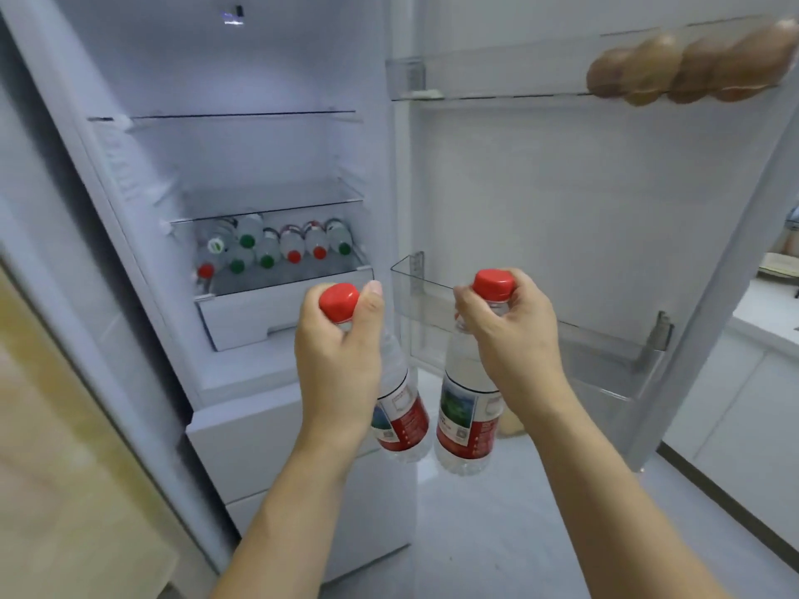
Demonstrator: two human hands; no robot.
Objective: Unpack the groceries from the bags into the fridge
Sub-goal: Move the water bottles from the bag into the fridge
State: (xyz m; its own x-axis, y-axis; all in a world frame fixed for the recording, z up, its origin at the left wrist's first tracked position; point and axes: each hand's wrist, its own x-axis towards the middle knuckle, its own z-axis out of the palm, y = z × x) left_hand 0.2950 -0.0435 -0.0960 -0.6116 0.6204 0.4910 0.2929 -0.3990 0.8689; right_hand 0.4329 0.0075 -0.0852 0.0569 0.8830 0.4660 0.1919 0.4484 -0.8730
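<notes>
While raised side by side, left grip (341,339) and right grip (510,326) round bottle necks.

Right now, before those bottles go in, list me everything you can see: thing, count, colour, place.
held bottles: 2, clear with red caps and red labels, one in the left hand, one in the right hand, in front of the open fridge
stored bottles: about nine, clear with red, green and one white cap, lying caps outward on the lowest shelf
shelves: 3, clear glass, inside the fridge; the upper two bare
drawer: 1, white, under the stored bottles
potatoes: about five, brown, top door rack
lower door rack: 1, clear, nothing visible in it
left hand: grips a bottle by the neck
right hand: grips a bottle by the neck
</notes>
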